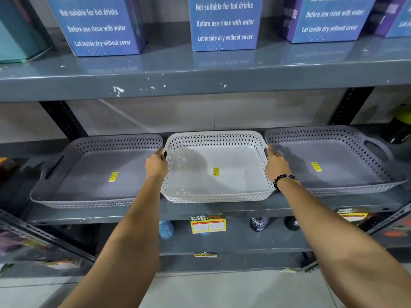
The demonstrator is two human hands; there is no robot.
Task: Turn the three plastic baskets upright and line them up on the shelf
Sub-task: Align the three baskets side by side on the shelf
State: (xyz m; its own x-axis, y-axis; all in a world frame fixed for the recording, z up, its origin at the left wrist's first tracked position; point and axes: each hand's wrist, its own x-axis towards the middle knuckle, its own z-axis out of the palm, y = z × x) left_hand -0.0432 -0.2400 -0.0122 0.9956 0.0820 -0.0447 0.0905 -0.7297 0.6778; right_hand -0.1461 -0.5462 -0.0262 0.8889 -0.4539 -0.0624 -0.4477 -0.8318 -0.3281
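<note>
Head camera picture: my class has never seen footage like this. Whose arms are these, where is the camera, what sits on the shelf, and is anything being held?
There is no machine here. The camera is worn on a person's head and looks forward and down, so the two bare arms reaching in are that person's own. On the grey middle shelf three shallow plastic baskets stand upright, open side up, in a row: a grey left basket, a white middle basket and a grey right basket. Each has a yellow sticker inside. The left hand and right hand grip the white basket's two ends. Blue printed boxes stand on the shelf above.
</note>
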